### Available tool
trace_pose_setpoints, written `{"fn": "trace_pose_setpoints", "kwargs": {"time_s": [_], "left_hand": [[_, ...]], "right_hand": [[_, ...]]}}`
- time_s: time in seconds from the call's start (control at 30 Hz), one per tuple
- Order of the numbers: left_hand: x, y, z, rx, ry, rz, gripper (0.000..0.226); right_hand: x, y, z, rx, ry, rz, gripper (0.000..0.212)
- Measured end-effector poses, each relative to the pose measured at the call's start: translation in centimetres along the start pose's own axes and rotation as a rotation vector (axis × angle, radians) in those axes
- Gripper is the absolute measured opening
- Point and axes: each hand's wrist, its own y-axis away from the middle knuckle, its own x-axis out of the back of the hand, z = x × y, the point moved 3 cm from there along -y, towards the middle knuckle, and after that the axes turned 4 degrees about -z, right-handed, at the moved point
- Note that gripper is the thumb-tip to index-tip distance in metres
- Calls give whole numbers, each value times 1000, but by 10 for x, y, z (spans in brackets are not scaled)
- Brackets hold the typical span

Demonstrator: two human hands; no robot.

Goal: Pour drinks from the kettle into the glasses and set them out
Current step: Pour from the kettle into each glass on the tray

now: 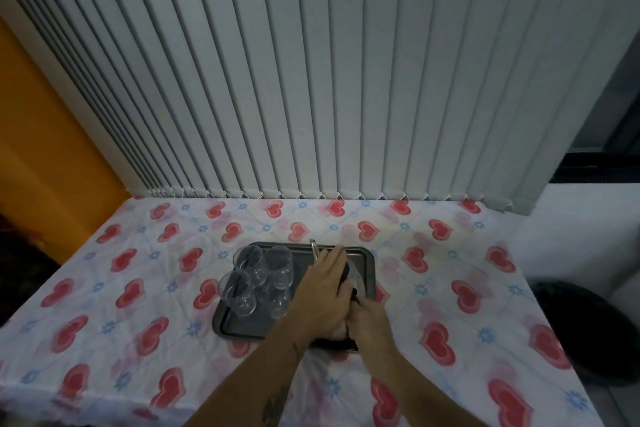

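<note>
The kettle (349, 282) sat at the tray's (369, 262) three o'clock, left hand (320, 291) flat on its lid, right hand (369, 322) gripping its handle; probably heavy. Fragile glasses (259, 279) clustered at nine o'clock.

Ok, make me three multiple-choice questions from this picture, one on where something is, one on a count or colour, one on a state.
1. Where do the glasses stand?
A. On the left part of the tray
B. On the cloth beside the tray
C. Against the blinds

2. What colour are the big hearts on the tablecloth?
A. Green
B. Red
C. Black

3. How are the glasses?
A. Full of dark drink
B. Lying on their sides
C. Upright and empty

Answers: 1 A, they cluster on the tray's left part, while the left hand and right hand cover the kettle on its right. 2 B, red hearts cover the cloth. 3 C, they stand upright and look clear, with no liquid visible.
</note>
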Motion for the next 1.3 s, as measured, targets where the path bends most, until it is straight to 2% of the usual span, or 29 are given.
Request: {"fn": "trace_pose_setpoints", "kwargs": {"time_s": [0.13,0.3,0.43,0.57,0.7,0.9,1.07,1.3], "left_hand": [[5,19,3,-47,40,34,59],[8,47,2,-137,97,75,56],[15,62,-5,-158,181,128,55],[22,74,-20,-136,259,108,55],[35,81,-29,-115,316,118,53],[48,91,-28,-97,373,124,52],[56,99,-16,-129,447,128,43],[60,98,-5,-123,474,101,50]], "right_hand": [[3,26,-4,108,28,103,28],[2,52,0,164,132,210,52],[-4,63,-7,158,190,232,42],[-14,73,-17,161,260,226,34],[-23,79,-34,151,346,239,33],[-26,85,-54,168,425,226,44],[-24,94,-69,182,465,227,43],[-14,99,-83,170,516,225,32]]}}
